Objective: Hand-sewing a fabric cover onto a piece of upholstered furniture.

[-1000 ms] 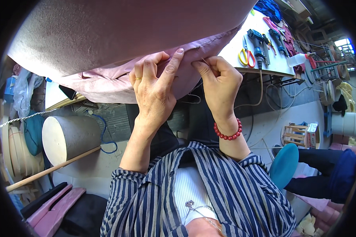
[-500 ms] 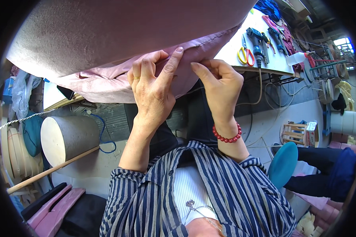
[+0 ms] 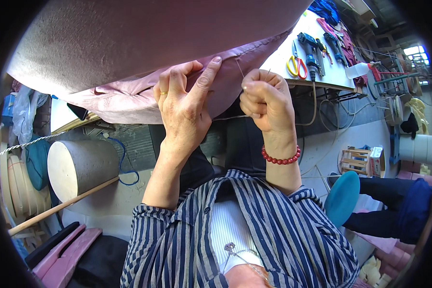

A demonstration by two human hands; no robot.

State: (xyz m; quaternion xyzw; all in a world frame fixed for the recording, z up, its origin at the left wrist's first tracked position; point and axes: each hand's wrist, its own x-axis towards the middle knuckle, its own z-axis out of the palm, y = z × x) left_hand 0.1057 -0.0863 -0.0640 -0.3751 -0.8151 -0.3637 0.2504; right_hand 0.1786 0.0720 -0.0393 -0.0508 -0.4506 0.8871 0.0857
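A large pink upholstered piece [image 3: 144, 43] fills the top of the view, with a loose fold of pink fabric [image 3: 125, 103] along its lower edge. My left hand [image 3: 185, 98] grips that fold, its index fingertip pressed beside the seam; the thumb is mostly hidden. Off to the right of the seam, my right hand [image 3: 269, 103] is closed in a pinch. A fine thread [image 3: 240, 68] runs taut from the seam to its fingers. Above the knuckles pokes a thin needle [image 3: 269, 71], mostly hidden by the fingers.
On the white table [image 3: 285, 50] at the right lie scissors [image 3: 296, 65], power tools [image 3: 310, 50] and a white bottle [image 3: 357, 71]. A pale cylinder [image 3: 81, 168] and a wooden pole [image 3: 67, 204] are at the left. Behind a teal round seat [image 3: 342, 199] a person's dark-clothed legs [image 3: 379, 204] show.
My right hand has pulled back from the seam, down and slightly right, and its fingers have curled in. The thread now stretches between them. My left hand stays nearly still.
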